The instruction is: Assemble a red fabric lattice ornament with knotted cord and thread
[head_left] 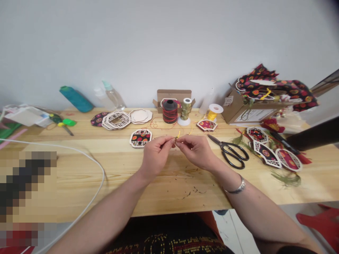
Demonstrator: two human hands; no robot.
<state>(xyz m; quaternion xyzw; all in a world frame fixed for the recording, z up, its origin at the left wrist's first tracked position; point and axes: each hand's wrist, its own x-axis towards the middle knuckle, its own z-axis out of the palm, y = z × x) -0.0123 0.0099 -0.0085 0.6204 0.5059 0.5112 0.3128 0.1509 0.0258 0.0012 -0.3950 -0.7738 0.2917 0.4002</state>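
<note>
My left hand and my right hand meet fingertip to fingertip above the middle of the table. Both pinch a short piece of yellow cord, whose end sticks up between the fingers; the rest of it is mostly hidden. Just left of my left hand lies a wood-framed ornament with dark patterned fabric. Black-handled scissors rest beside my right hand, blades toward it. Behind the hands stand a red cord spool, a gold thread spool and a yellow cord spool.
Cut wooden frames lie at the back left, near a teal thread cone and a spray bottle. Finished ornaments with tassels and a cardboard box of fabric are at right. A white cable crosses the left side.
</note>
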